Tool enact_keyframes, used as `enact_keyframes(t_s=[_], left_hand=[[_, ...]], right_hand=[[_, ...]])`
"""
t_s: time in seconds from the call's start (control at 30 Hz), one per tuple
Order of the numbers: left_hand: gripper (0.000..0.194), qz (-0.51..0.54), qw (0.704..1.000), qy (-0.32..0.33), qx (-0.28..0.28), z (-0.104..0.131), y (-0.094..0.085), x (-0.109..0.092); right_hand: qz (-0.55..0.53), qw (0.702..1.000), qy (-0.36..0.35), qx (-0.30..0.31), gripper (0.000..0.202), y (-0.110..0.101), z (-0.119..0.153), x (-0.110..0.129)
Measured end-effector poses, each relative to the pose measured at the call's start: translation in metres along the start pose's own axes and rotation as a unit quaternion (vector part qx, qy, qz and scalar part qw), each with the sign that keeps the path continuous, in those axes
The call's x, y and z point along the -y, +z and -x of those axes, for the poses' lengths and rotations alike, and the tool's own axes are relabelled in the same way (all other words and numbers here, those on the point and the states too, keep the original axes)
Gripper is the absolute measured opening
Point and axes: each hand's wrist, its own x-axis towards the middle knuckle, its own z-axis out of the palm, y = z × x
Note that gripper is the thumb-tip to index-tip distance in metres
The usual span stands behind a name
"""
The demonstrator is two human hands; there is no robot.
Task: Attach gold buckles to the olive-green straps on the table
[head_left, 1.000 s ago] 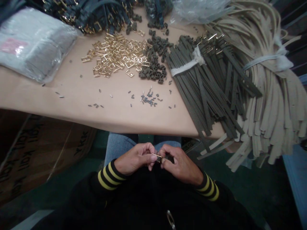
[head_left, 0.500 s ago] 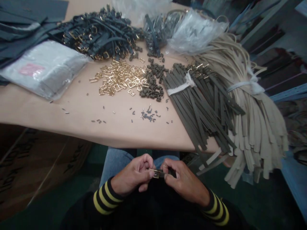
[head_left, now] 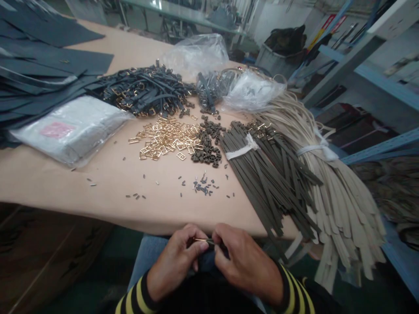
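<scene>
Close to the table's front edge, my left hand [head_left: 178, 257] pinches a gold buckle [head_left: 199, 239] between thumb and fingers. Just right of it, my right hand [head_left: 245, 261] is closed on a dark olive strap [head_left: 211, 241] that meets the buckle. Much of the strap is hidden by my fingers. Beyond the hands lie small dark pieces [head_left: 203, 187], a pile of gold buckles [head_left: 166, 135] and a heap of olive loops [head_left: 209, 150]. A bundle of olive straps [head_left: 258, 174], tied with a white band, lies to the right.
On the table [head_left: 81, 192] are a plastic-wrapped packet [head_left: 72, 131], dark straps with buckles [head_left: 147, 89], dark sheets [head_left: 39, 56] and clear plastic bags [head_left: 252, 91]. Beige straps [head_left: 340, 196] hang over the right edge. A metal rack [head_left: 386, 83] stands at the right.
The view has tilted up, so the table sits lower and more of the room shows behind it. Both hands still hold the buckle and strap, now nearer the table edge and seen more edge-on.
</scene>
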Motion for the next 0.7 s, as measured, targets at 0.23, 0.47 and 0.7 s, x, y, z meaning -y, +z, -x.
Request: enact_keyframes(t_s=[0.23, 0.47, 0.7], left_hand=[[0.031, 0.137, 0.989, -0.05, -0.031, -0.011, -0.003, -0.009], [0.031, 0.196, 0.976, -0.045, -0.078, -0.02, -0.011, -0.017], [0.028, 0.166, 0.98, -0.043, -0.099, -0.017, -0.009, -0.009]], right_hand=[[0.01, 0.986, -0.088, 0.144, 0.009, -0.045, -0.046, 0.001], [0.164, 0.984, -0.022, -0.059, 0.016, -0.075, -0.11, -0.03], [0.289, 0.955, 0.003, -0.064, 0.016, -0.059, -0.138, -0.053]])
